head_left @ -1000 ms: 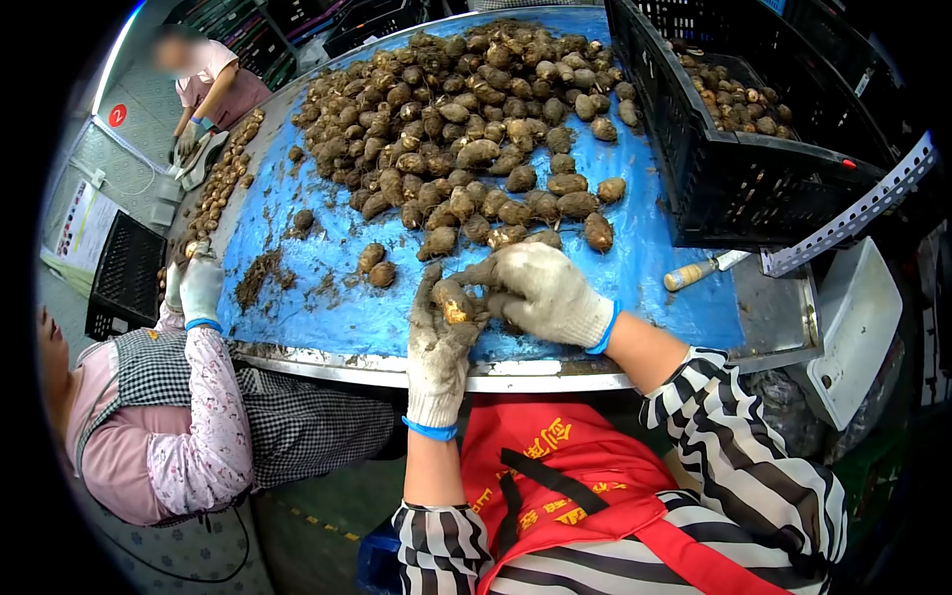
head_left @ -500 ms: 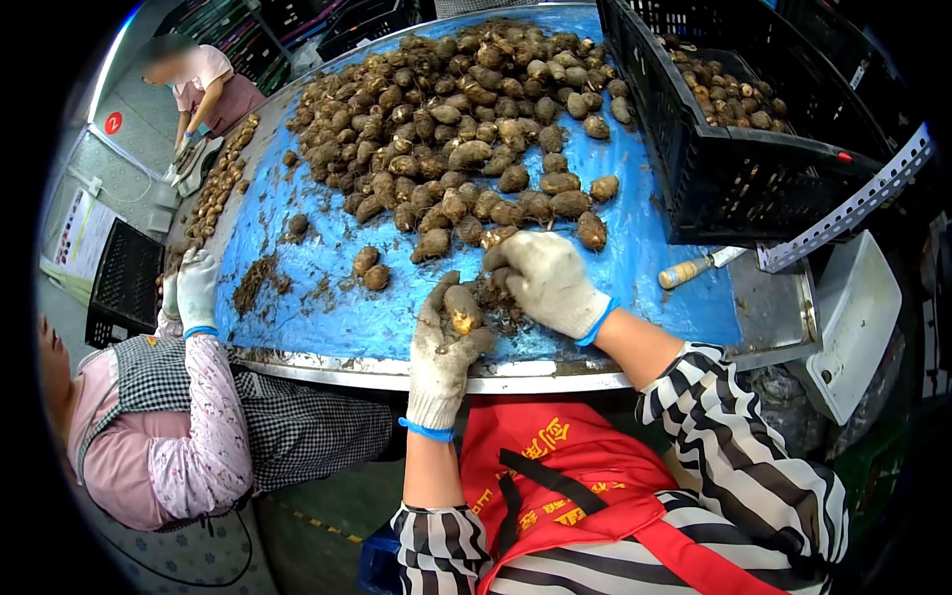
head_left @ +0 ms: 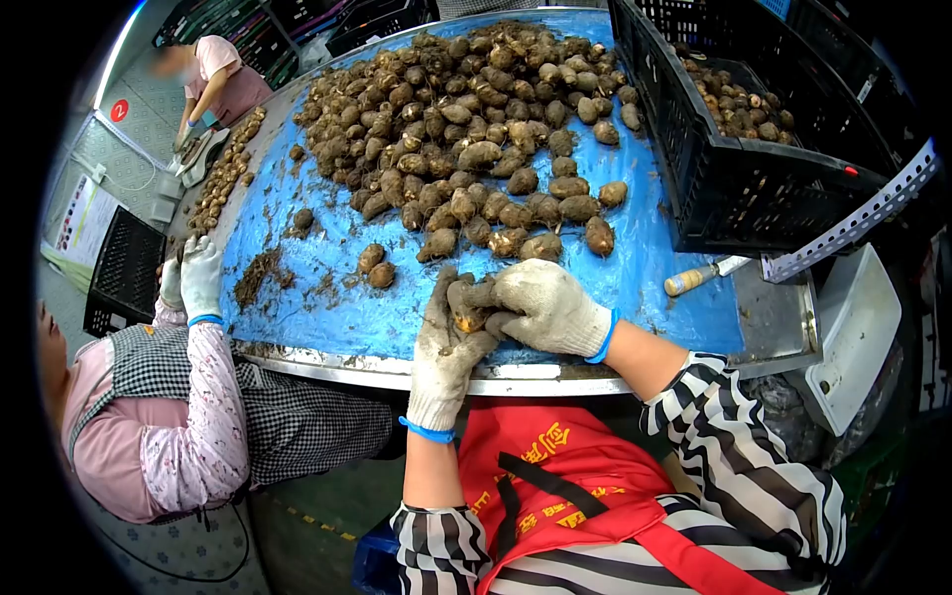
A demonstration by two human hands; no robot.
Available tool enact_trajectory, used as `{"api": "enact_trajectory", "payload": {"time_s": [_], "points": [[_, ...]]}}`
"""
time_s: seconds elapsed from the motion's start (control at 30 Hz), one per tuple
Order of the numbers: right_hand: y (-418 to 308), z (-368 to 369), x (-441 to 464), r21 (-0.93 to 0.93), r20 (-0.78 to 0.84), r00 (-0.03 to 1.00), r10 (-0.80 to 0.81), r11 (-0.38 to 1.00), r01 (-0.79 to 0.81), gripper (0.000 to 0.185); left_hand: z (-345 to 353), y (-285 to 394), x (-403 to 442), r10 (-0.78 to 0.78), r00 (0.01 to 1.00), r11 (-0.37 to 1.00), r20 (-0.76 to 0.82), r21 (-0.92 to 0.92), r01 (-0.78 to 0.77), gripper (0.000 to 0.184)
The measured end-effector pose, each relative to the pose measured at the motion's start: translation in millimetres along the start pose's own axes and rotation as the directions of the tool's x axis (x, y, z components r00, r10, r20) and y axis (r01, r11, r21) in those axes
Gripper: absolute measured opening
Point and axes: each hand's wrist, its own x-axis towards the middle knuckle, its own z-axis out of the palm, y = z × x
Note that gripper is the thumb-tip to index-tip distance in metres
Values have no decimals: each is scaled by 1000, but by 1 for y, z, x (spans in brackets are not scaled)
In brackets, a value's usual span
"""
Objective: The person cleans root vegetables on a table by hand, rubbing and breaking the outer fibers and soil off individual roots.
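Observation:
In the head view, my left hand (head_left: 443, 359), in a soiled white glove, is closed around a small brown taro (head_left: 466, 315) above the table's near edge. A pale yellowish patch shows on the taro's lower end. My right hand (head_left: 555, 309), gloved as well, has its fingers closed on the taro from the right side; its fingertips are partly hidden. Just beyond both hands lies the front of a large heap of hairy, earthy taros (head_left: 456, 129) on a blue plastic sheet (head_left: 635, 307).
Right of the heap stands a black crate (head_left: 764, 188) with taros inside. A wooden-handled knife (head_left: 694, 277) lies near a perforated metal strip (head_left: 853, 223). Two loose taros (head_left: 377, 268) and root scraps (head_left: 260, 278) lie left. One co-worker's gloved hand (head_left: 201, 278) is at the left edge; another person works farther back.
My right hand has come down and left from the near edge of the heap onto the taro. My left hand keeps the taro in about the same place.

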Motion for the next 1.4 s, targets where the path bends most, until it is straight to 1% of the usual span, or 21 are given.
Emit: {"api": "enact_trajectory", "payload": {"time_s": [0.23, 0.33, 0.43, 0.47, 0.57, 0.6, 0.7, 0.73, 0.8, 0.87, 0.97, 1.0, 1.03, 1.1, 1.13, 1.2, 1.23, 1.3, 1.33, 1.37, 1.4], "points": [[0, 4, -3, -120, -120, 993, -6, 993, -9, 12, 6, -1, 0, -77, 996, 995, -37, 56, 79, 88], [-5, 0, -1, -147, -62, 988, 140, 978, -148, 12, 4, -2, 1, -139, 990, 988, -14, 70, 139, 84], [9, 0, -1, -180, -154, 969, 191, 959, -218, 17, 2, -2, 1, -142, 989, 958, 36, 258, 128, 84], [11, -1, -2, -155, -134, 953, 270, 945, -289, 22, 4, 0, 1, -137, 990, 977, 13, 166, 133, 84], [14, -8, 1, 30, -97, 970, 224, 974, -222, 26, 3, -1, 2, -150, 989, 985, -1, 90, 149, 83], [13, -11, 3, 167, -84, 975, 207, 967, -191, 32, -3, -8, 3, -123, 992, 988, 13, 101, 121, 82], [-7, -29, 10, 188, 110, 984, 138, 970, -156, 27, 1, -6, 3, -100, 994, 995, 38, -4, 100, 81], [3, -17, 7, 102, 99, 992, 72, 991, -82, 24, 0, -6, 2, -86, 996, 996, 30, 21, 85, 81], [3, -9, 3, 32, 60, 998, 29, 999, -31, 22, 0, -6, 1, -60, 998, 996, 19, 71, 58, 81], [0, -2, 0, -16, 0, 1000, 9, 1000, -9, 19, 5, -1, 0, -107, 994, 988, 0, 113, 106, 83], [2, 2, 0, -111, -48, 998, 52, 992, -57, 16, 13, 15, -1, -187, 982, 953, 9, 244, 179, 86], [2, -3, 4, -121, -42, 990, 133, 983, -137, 14, 14, 17, -1, -215, 976, 933, 20, 298, 200, 87], [7, -8, 7, -117, -12, 975, 220, 969, -220, 13, 12, 14, -1, -197, 980, 948, 30, 261, 183, 88], [12, -11, 4, -142, -86, 951, 297, 941, -307, 15, 5, 5, 1, -150, 988, 973, 46, 184, 139, 89], [14, -13, 5, -74, -99, 963, 252, 963, -259, 18, 6, 5, 0, -114, 993, 981, 28, 164, 108, 90], [18, -14, 5, 67, -130, 978, 166, 985, -158, 22, 6, 6, 0, -94, 995, 953, 16, 292, 85, 90], [11, -20, 7, 86, -63, 985, 161, 984, -156, 24, 6, 6, 0, -86, 996, 932, 12, 355, 77, 90], [-7, -35, 11, 120, 70, 987, 144, 981, -152, 29, 7, 3, 1, -84, 996, 952, 23, 297, 73, 92], [-2, -27, 7, 114, 79, 992, 95, 988, -103, 31, 9, 4, 0, -81, 997, 960, 16, 270, 74, 93], [-3, -24, 10, 85, 186, 981, 60, 993, -77, 30, 10, 4, -1, -81, 997, 967, 10, 242, 76, 94], [1, -16, 6, 41, 143, 990, -11, 999, 5, 27, 8, 2, -1, -93, 996, 971, 13, 224, 88, 94]]}}
